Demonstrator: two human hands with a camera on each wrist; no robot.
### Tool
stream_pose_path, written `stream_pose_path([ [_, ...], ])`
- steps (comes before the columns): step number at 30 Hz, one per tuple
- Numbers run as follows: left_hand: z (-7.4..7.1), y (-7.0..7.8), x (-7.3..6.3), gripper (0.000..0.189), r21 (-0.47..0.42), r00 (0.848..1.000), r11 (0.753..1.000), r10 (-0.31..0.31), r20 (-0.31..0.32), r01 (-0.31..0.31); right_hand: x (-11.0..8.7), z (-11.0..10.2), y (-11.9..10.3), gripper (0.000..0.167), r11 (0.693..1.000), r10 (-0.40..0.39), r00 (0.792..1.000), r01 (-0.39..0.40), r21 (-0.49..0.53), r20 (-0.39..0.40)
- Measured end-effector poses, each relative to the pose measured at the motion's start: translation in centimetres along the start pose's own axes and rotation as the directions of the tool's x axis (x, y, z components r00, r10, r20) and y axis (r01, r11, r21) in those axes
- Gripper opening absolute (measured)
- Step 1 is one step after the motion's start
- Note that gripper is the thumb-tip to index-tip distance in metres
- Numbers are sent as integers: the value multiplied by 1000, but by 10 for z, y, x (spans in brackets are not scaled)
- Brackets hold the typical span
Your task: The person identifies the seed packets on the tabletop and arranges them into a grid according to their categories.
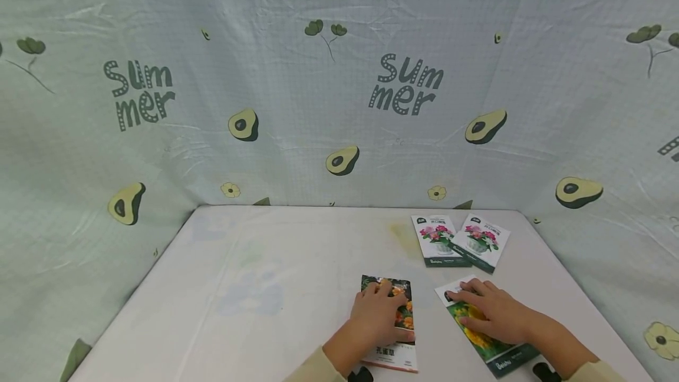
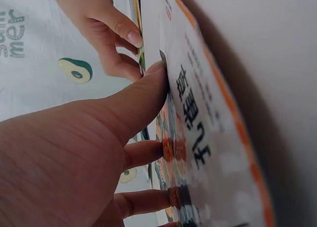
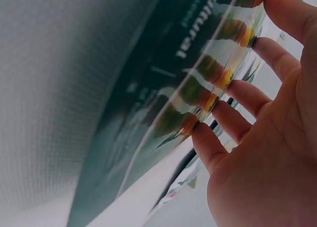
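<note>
My left hand [image 1: 374, 313] rests on a flower seed packet [image 1: 391, 359] with orange blooms and a white lower band. In the left wrist view, its thumb and fingertips press on the packet's face. To the right, another seed packet [image 1: 513, 361], with yellow flowers and a dark green bottom band, lies slanted under my right hand [image 1: 495, 313]. The right wrist view shows the spread fingertips [image 3: 205, 133] touching that packet's glossy front. Each hand covers part of the packet beneath it.
Two seed packets with pink potted flowers lie farther back on the right, the right one [image 1: 485, 240] overlapping the left one [image 1: 435, 240]. They rest on a white table [image 1: 175, 293]. A pale curtain [image 1: 297, 93] printed with avocados hangs behind and around the table.
</note>
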State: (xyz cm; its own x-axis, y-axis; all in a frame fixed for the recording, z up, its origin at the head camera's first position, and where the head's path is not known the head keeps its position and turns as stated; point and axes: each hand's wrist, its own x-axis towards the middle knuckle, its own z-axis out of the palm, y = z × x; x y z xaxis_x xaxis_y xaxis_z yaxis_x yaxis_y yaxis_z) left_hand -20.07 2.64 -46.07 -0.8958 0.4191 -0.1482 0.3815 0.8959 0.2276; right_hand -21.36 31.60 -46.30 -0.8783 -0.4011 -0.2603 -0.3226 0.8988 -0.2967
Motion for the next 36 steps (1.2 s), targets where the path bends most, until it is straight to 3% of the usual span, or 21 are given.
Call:
stream_pose_path([
  [17,1,-23,-13,65,-47,999,999,25,-42,-27,0,-1,3,62,1000,-9,1000,9,27,11],
  [36,-2,-43,-25,64,-52,1000,999,7,-28,-9,-2,0,3,62,999,-4,1000,4,32,8],
])
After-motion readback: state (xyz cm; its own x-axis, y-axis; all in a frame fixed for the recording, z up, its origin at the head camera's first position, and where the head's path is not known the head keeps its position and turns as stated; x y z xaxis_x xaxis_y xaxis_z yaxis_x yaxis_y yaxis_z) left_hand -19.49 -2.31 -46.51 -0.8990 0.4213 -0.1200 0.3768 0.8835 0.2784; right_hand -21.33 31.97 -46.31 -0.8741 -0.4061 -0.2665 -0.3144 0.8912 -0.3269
